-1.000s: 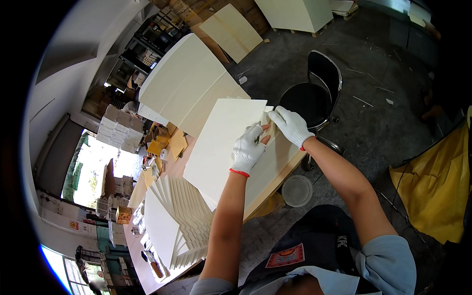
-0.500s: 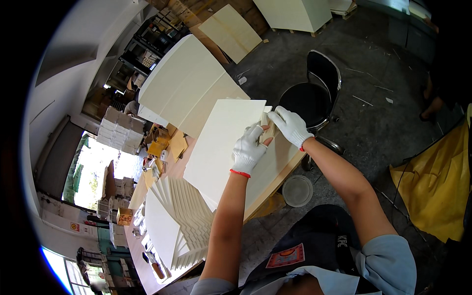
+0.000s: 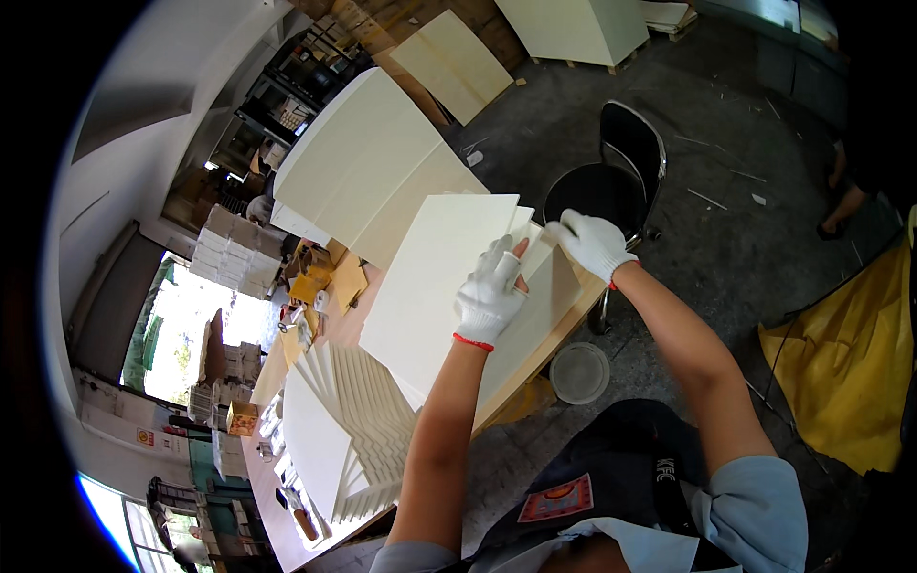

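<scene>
The left hand (image 3: 487, 296), fingers loosely extended, lies across the top of the white boards (image 3: 430, 267) near their right edges, while the right hand (image 3: 594, 246), at two o'clock from it, has half-curled fingers beside those edges, though I cannot tell whether it grips one. Their upper edges show in steps, so these seem only part-fanned, with more spreading possible. Farther out on the table (image 3: 349, 329), toward half past seven, a broad fan of boards (image 3: 313, 430) looks already spread.
</scene>
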The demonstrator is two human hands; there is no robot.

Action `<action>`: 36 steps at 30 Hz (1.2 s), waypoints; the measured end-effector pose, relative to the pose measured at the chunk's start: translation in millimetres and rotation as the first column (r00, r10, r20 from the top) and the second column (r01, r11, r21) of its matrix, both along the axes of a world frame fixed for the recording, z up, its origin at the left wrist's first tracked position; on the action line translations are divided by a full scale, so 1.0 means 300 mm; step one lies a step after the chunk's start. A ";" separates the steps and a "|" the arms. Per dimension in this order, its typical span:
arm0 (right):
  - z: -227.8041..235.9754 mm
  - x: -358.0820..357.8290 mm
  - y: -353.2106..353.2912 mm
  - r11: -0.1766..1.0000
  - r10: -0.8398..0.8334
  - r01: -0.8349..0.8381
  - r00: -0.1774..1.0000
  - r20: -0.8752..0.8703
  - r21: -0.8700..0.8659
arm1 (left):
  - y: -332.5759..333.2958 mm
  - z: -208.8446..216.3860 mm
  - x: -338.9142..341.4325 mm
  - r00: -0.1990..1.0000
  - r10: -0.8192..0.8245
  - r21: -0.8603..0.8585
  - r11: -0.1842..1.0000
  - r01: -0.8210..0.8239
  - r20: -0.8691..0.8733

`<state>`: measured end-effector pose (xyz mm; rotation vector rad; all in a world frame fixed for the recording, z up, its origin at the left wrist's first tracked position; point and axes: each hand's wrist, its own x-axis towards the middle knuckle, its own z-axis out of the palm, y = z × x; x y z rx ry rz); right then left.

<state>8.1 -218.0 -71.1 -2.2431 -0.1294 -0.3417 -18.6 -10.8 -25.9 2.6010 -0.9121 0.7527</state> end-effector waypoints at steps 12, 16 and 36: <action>0.059 0.030 0.016 0.824 0.185 0.008 0.941 0.283 -0.567 | -0.007 -0.046 0.128 0.983 0.161 0.071 0.985 -0.155 -0.087; 0.072 0.032 0.061 0.963 0.161 -0.118 0.972 0.169 -0.241 | 0.017 -0.031 0.110 0.989 0.076 0.006 0.997 -0.076 -0.127; 0.001 0.018 0.100 0.988 0.057 -0.063 0.997 0.047 0.142 | 0.024 -0.001 0.020 0.909 0.058 -0.231 0.959 -0.166 -0.413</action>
